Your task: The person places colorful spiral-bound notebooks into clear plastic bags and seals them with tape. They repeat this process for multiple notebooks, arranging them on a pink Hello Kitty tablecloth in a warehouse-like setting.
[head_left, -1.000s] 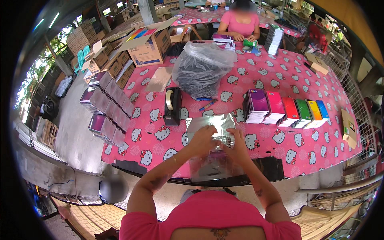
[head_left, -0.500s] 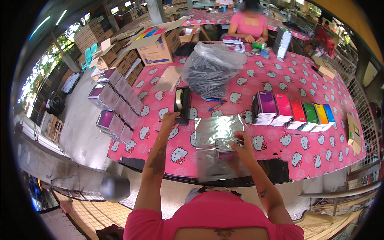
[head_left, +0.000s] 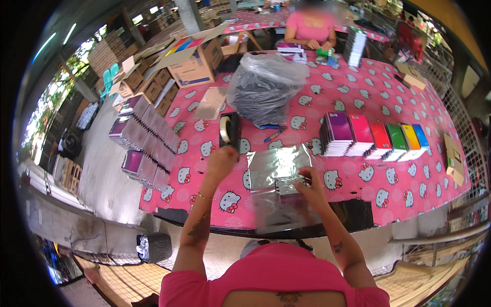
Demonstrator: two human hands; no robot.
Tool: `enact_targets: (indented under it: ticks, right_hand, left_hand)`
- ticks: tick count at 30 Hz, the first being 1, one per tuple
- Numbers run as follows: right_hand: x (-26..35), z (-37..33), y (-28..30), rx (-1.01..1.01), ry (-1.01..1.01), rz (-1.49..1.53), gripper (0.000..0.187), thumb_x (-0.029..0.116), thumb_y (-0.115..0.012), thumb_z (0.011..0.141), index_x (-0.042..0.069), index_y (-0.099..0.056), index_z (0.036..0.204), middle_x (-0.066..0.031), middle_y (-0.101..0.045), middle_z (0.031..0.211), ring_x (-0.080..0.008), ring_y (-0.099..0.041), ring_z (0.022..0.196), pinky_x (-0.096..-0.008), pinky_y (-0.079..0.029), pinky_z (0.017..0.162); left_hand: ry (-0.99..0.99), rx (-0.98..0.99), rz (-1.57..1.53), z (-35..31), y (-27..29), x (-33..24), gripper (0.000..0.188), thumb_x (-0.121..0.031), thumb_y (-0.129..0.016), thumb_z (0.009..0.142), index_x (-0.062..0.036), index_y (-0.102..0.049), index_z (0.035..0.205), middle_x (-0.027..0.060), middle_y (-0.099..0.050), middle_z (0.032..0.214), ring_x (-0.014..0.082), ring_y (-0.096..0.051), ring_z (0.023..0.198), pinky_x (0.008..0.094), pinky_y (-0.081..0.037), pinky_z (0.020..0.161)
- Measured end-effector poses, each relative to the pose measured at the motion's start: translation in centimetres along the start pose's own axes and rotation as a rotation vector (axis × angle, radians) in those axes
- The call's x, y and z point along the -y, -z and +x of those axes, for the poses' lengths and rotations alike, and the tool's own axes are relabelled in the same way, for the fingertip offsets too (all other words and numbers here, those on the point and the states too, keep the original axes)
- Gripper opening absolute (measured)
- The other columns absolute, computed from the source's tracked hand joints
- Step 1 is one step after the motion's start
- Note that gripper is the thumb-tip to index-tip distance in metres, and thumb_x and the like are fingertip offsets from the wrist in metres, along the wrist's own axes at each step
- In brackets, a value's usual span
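A small spiral notebook (head_left: 285, 187) lies at the near middle of the table, under clear shiny plastic wrap (head_left: 279, 159) that spreads beyond it on several sides. My right hand (head_left: 311, 188) is closed at the notebook's right edge, fingers bent over the plastic. Just short of a black tape dispenser (head_left: 231, 128) with a roll of pale tape is my left hand (head_left: 223, 162), fingers curled in and a little blurred. Whether it pinches a strip of tape cannot be made out.
Purple-covered notebooks (head_left: 146, 135) stand stacked at left; notebooks in several colours (head_left: 381, 138) line the right. Beyond the dispenser are a grey plastic bag (head_left: 266, 89), pens (head_left: 274, 131), cardboard (head_left: 209, 102) and an open carton (head_left: 194, 64). A co-worker (head_left: 310, 33) sits across the table.
My left hand has come away from the dispenser's near end, toward me and slightly right, its fingers now curled. My right hand stays on the wrapped notebook. The view has shifted slightly.
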State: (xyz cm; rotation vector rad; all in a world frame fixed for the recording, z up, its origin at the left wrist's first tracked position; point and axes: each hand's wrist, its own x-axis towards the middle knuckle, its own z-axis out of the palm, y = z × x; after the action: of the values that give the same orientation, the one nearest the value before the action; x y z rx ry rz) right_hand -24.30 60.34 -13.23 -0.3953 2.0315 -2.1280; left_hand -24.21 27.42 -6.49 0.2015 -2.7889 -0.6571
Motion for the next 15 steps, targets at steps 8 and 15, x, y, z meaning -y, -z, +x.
enact_targets:
  ticks: [8,15]
  right_hand:
    - [0.7,0.0,0.2,0.05,-0.018,0.026,0.047,0.006,-0.072,0.085,0.008,-0.049,0.126,-0.006,-0.051,0.117,-0.0134,-0.052,0.104,-0.0262,-0.051,0.082]
    - [1.3,-0.3,0.1,0.031,-0.033,0.102,0.045,0.004,-0.071,0.084,0.005,-0.05,0.124,-0.0064,-0.053,0.116,-0.0158,-0.053,0.108,-0.0309,-0.044,0.095]
  left_hand:
    - [-0.796,0.919,0.079,4.6,-3.4,-14.8,0.015,-0.02,-0.072,0.083,-0.0053,-0.067,0.086,0.0072,-0.066,0.077,0.018,-0.065,0.07,0.0303,-0.049,0.064]
    - [-0.139,1.332,-0.67,5.5,-10.5,-6.1,0.028,-0.025,-0.072,0.085,-0.0021,-0.064,0.1,0.0037,-0.067,0.093,0.0125,-0.061,0.082,0.0297,-0.052,0.072]
